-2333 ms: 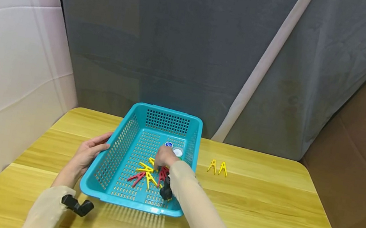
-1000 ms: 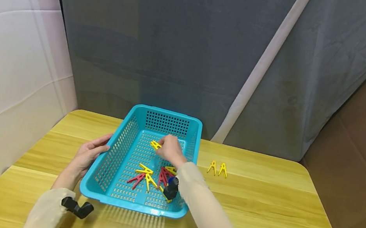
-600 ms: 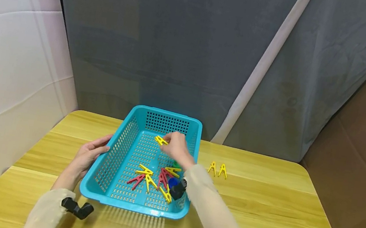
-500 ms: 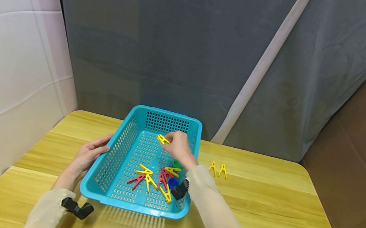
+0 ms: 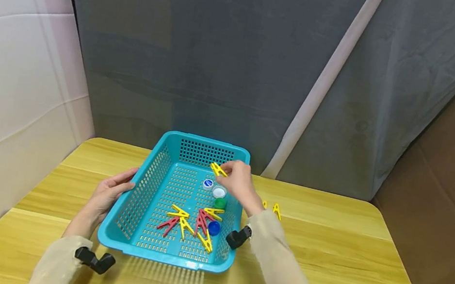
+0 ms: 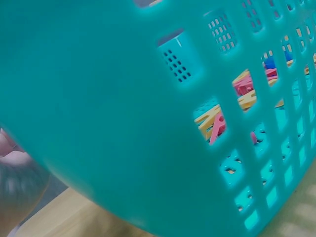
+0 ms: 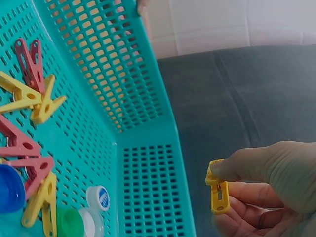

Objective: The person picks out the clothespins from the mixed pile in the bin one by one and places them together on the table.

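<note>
The person wears long, plain sleeves in a pale beige or cream cloth. The left sleeve point(image 5: 59, 261) enters at the lower left of the frame, soft folds gathered near its cuff; the right sleeve point(image 5: 286, 281), seen over more of its length, runs up from the bottom edge right of centre, lightly creased. Both cuffs end at the wrist, and the left hand point(image 5: 110, 194) and right hand point(image 5: 240, 182) are bare. At the left cuff sits a black wrist camera point(image 5: 94, 260), angular and bent in outline; its black counterpart point(image 5: 238, 237) juts from the right cuff, similarly blocky.
</note>
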Available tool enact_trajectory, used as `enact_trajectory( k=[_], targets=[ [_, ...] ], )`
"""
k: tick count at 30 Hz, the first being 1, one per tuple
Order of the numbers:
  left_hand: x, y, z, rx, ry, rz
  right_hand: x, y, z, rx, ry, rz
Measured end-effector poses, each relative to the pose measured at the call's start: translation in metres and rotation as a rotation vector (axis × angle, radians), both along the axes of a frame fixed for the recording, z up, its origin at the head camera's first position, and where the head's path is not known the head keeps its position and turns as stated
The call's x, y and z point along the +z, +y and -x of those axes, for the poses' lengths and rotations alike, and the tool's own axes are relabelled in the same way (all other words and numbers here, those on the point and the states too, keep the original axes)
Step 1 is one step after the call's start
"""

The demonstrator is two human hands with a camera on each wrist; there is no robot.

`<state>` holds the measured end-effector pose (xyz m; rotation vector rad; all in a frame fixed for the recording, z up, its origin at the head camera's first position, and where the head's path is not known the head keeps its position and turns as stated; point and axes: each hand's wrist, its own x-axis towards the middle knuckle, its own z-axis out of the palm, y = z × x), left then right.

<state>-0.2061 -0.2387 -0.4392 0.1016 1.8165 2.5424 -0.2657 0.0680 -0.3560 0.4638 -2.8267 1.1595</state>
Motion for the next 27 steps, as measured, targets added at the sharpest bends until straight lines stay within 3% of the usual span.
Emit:
enact_trajectory(
  k=[14,27],
  targets=[
    [0.001,-0.002,0.001,0.009,-0.031,0.03,0.002,0.051,0.002,-0.145,0.027,0.01],
    [0.0,-0.006,0.001,-0.013,-0.015,-0.011,-0.012,0.104,0.0,-0.233,0.03,-0.012]
  ],
)
